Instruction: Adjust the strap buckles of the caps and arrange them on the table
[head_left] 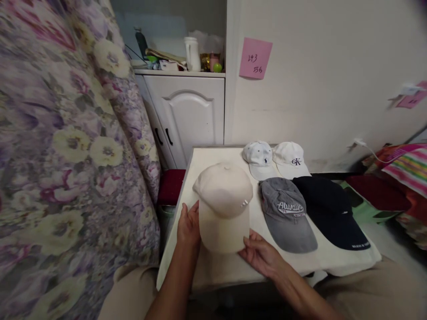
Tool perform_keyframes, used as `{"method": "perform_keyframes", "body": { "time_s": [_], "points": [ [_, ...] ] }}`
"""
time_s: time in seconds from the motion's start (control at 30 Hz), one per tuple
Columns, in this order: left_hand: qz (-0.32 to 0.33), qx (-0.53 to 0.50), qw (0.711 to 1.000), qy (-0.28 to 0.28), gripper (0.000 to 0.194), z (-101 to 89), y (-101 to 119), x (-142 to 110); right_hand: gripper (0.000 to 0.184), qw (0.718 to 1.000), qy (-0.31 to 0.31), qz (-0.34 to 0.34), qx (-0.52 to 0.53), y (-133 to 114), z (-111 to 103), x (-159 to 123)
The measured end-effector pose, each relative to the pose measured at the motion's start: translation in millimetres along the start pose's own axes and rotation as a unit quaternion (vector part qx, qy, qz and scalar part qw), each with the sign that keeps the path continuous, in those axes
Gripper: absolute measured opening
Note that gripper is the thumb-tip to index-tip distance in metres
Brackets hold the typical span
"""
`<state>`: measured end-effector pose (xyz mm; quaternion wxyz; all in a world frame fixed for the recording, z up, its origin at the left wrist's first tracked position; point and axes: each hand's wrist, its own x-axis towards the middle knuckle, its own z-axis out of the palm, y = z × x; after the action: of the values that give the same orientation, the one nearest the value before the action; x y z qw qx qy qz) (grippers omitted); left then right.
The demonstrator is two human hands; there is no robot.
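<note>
A beige baseball cap (224,191) with small white marks on its front is in front of me, brim toward me. My right hand (260,254) pinches the brim's lower right edge between thumb and fingers. At the brim's left side, my left hand (188,224) holds the cap, its fingers partly hidden behind it and its thumb raised. Right of it lie a grey cap (287,215) with white lettering and a dark navy cap (330,211). Behind these, a pale blue-white cap (259,159) sits beside a white cap (289,159) lettered CK.
The caps are on a cloth-covered table (230,272). A floral curtain (76,160) hangs close on the left. White cabinet doors (191,118) stand behind, below a shelf with a white jug (192,54). Red-topped stools (376,193) are at right.
</note>
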<state>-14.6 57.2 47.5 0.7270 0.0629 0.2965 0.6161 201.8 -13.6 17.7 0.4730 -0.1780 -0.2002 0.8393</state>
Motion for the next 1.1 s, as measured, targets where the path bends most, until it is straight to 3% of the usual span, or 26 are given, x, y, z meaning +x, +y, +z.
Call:
{"method": "perform_keyframes", "body": {
  "time_s": [0.13,0.23,0.37,0.6,1.1],
  "points": [
    [0.025,-0.006,1.0,0.016,0.037,-7.3,-2,13,0.045,0.995,0.008,-0.096,0.002,-33,8,80],
    [0.016,0.01,1.0,0.021,0.03,-11.2,-4,16,0.044,0.989,0.061,-0.138,0.004,-54,8,141],
    [0.018,0.024,0.999,0.019,0.026,-14.7,-6,13,0.035,0.984,0.103,-0.144,0.006,-64,-9,183],
    [0.02,0.037,0.999,0.012,0.022,-15.8,-11,13,0.029,0.978,0.168,-0.127,-0.005,-57,-40,172],
    [0.048,0.074,0.996,0.015,0.012,-17.8,-17,17,0.033,0.942,0.28,-0.178,-0.053,-51,-39,153]
  ]
}}
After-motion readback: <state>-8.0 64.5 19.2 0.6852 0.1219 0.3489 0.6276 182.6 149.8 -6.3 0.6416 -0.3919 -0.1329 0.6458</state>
